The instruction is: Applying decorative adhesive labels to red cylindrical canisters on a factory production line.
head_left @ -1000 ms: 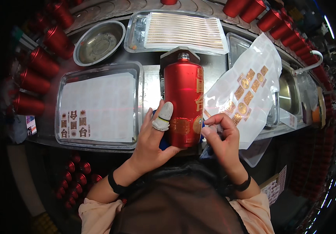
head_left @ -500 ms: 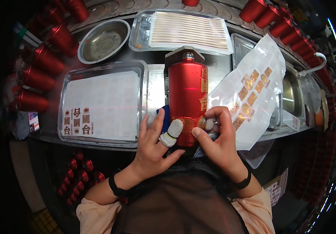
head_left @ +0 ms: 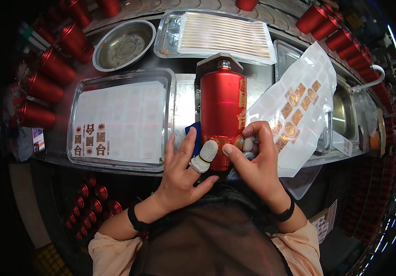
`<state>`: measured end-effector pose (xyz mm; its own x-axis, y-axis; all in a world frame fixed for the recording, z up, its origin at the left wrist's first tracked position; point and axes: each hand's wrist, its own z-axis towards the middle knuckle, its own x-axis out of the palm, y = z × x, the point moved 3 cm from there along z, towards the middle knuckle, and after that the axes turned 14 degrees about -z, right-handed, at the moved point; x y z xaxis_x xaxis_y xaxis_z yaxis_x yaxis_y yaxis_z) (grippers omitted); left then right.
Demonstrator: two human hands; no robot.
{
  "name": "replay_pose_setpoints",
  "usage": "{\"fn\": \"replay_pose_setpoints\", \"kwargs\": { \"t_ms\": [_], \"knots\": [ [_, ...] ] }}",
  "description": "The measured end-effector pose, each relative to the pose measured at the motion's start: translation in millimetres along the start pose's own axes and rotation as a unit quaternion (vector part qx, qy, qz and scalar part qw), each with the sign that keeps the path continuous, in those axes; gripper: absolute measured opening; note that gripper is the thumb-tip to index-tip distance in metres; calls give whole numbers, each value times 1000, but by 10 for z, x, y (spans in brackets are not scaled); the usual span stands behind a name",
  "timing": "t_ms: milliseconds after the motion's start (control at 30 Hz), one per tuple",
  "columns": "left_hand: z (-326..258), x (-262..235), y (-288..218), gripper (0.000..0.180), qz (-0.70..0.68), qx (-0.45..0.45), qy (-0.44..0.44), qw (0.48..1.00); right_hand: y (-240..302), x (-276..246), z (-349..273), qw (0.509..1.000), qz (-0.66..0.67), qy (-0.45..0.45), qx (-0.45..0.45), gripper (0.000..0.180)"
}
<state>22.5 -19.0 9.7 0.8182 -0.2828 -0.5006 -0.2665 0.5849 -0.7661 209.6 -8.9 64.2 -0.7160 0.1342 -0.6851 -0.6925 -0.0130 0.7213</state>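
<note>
A red metallic bottle [head_left: 215, 101] lies in front of me on a dark holder [head_left: 206, 64], its silver neck pointing away. Raised gold characters run down its right side, and a gold decal [head_left: 217, 140] wraps the lower part. My left hand [head_left: 179, 168] has its fingers spread; the index finger, in a white cover held by a band, presses on the decal. At the right side of the base, my right hand [head_left: 258, 158] grips the bottle, thumb on its face and white-covered fingertips curled at the edge. A blue cloth [head_left: 195, 133] shows partly beside the left fingers.
To the left, a metal tray [head_left: 170, 106] holds decal sheets. A steel bowl [head_left: 143, 32] and a tray [head_left: 161, 43] with striped strips stand behind. A translucent decal sheet [head_left: 310, 69] lies right, near a sink [head_left: 345, 110]. Red bottles [head_left: 55, 64] line a curved conveyor [head_left: 161, 7].
My right thumb has slid slightly left across the bottle. At the back, the red bottles on the conveyor have moved to the right. My left hand stays pressed at the decal.
</note>
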Motion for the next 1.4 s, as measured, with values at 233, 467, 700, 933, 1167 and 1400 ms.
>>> {"fn": "replay_pose_setpoints", "kwargs": {
  "t_ms": [233, 467, 700, 933, 1167, 1400],
  "knots": [
    [159, -74, 121, 75, -257, -150, -85, 951, -49, 32, -17, 999, -25, -19, 7, 39],
    [424, 63, 193, 76, -355, -155, -84, 918, 53, 9, -5, 999, -32, -17, -18, 42],
    [530, 83, 83, 66, -437, -161, -170, 868, 0, 49, 30, 998, -35, -51, -20, 39],
    [486, 121, 138, 60, -409, -178, -188, 875, 43, 61, 26, 997, -46, -54, -1, 36],
    [72, -26, 23, 63, -95, -79, -86, 989, -7, 45, -14, 998, -41, -36, -13, 41],
    [40, 5, -95, 67, 34, -23, -21, 999, 2, 46, -23, 998, -54, -35, -19, 44]
  ]
}}
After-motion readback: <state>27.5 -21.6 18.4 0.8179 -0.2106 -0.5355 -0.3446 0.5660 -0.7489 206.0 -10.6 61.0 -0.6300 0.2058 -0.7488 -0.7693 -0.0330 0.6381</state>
